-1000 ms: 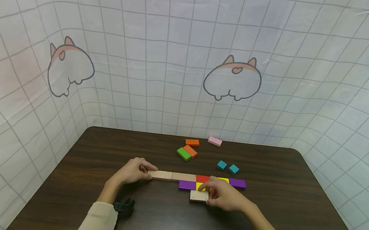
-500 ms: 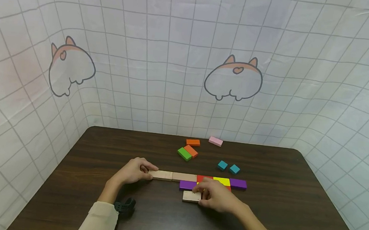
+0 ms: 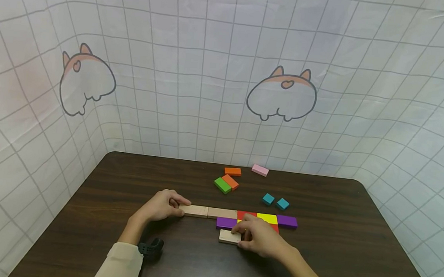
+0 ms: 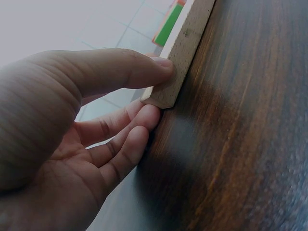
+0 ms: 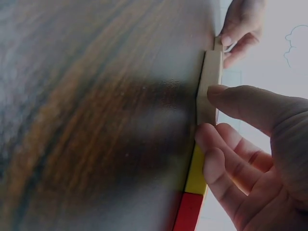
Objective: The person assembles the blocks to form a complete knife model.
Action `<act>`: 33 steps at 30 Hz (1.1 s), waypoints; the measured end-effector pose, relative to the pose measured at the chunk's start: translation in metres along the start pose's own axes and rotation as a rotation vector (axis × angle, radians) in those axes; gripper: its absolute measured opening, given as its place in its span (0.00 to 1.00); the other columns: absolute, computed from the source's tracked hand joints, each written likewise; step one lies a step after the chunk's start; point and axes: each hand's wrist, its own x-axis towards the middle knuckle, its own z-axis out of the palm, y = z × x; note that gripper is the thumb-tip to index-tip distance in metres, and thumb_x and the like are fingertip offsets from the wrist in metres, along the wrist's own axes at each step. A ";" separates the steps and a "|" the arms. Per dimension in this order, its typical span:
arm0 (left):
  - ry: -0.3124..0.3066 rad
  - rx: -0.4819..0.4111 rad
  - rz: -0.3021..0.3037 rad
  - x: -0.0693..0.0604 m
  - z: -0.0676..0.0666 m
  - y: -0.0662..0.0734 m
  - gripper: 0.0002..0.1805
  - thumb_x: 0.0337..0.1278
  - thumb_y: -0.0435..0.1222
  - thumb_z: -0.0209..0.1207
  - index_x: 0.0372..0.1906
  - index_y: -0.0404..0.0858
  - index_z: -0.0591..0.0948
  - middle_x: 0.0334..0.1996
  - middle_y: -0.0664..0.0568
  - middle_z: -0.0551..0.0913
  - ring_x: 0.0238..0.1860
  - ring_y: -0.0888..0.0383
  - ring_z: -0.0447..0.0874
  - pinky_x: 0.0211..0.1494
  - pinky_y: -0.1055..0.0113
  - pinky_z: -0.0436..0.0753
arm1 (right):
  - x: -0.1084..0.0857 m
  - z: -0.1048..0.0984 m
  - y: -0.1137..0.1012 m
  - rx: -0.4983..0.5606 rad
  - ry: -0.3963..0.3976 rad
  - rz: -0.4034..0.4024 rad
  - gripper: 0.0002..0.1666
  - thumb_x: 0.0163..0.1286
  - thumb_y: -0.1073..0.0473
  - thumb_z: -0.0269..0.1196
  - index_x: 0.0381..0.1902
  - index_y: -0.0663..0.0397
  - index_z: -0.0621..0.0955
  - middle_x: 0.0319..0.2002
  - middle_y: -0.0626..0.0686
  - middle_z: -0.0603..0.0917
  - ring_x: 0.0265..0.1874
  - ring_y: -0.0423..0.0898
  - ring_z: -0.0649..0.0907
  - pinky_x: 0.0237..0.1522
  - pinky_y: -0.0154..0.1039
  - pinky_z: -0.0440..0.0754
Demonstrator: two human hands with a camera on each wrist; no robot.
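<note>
Left hand [image 3: 162, 206]: narrow pinch on left end of wooden block [image 3: 196, 211], which abuts tan block [image 3: 222, 214] to its right | right hand [image 3: 261, 237]: narrow pinch on right end of pale block [image 3: 228, 237], on near side of purple block [image 3: 226, 223] | green block [image 3: 223, 185]: farther off, beside orange block [image 3: 230, 182]

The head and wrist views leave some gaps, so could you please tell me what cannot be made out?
Head view: left part of the nearer red block, hidden by the right hand.
Left wrist view: the rest of the wooden row, cut off by the top edge.
Right wrist view: the nearer red block's end, cut off by the bottom edge.
</note>
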 end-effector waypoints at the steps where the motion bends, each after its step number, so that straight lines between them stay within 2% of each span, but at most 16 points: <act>1: 0.000 0.000 0.000 0.000 0.000 0.000 0.15 0.57 0.31 0.71 0.48 0.48 0.91 0.39 0.51 0.81 0.36 0.56 0.76 0.39 0.62 0.78 | 0.000 0.000 0.000 -0.006 0.000 0.000 0.14 0.63 0.59 0.74 0.47 0.46 0.88 0.34 0.45 0.77 0.29 0.33 0.77 0.34 0.29 0.77; 8: -0.001 -0.005 0.001 0.000 0.000 0.000 0.14 0.57 0.31 0.71 0.48 0.48 0.91 0.39 0.50 0.81 0.36 0.55 0.75 0.38 0.62 0.77 | 0.004 0.001 0.000 -0.026 0.014 -0.008 0.13 0.64 0.60 0.73 0.47 0.47 0.89 0.31 0.42 0.80 0.29 0.35 0.76 0.35 0.31 0.76; 14: 0.000 -0.004 0.003 0.000 0.000 0.000 0.14 0.57 0.31 0.71 0.48 0.48 0.91 0.39 0.50 0.80 0.35 0.55 0.75 0.38 0.62 0.77 | 0.009 0.001 -0.001 -0.008 0.003 0.025 0.13 0.64 0.59 0.73 0.47 0.46 0.88 0.28 0.38 0.80 0.27 0.34 0.75 0.33 0.31 0.76; 33: -0.008 -0.006 0.005 -0.001 0.000 0.000 0.15 0.58 0.31 0.70 0.49 0.48 0.91 0.40 0.50 0.81 0.36 0.56 0.75 0.38 0.62 0.78 | 0.014 0.002 -0.004 0.011 -0.005 0.030 0.12 0.65 0.60 0.72 0.47 0.47 0.88 0.27 0.39 0.80 0.26 0.33 0.74 0.32 0.31 0.75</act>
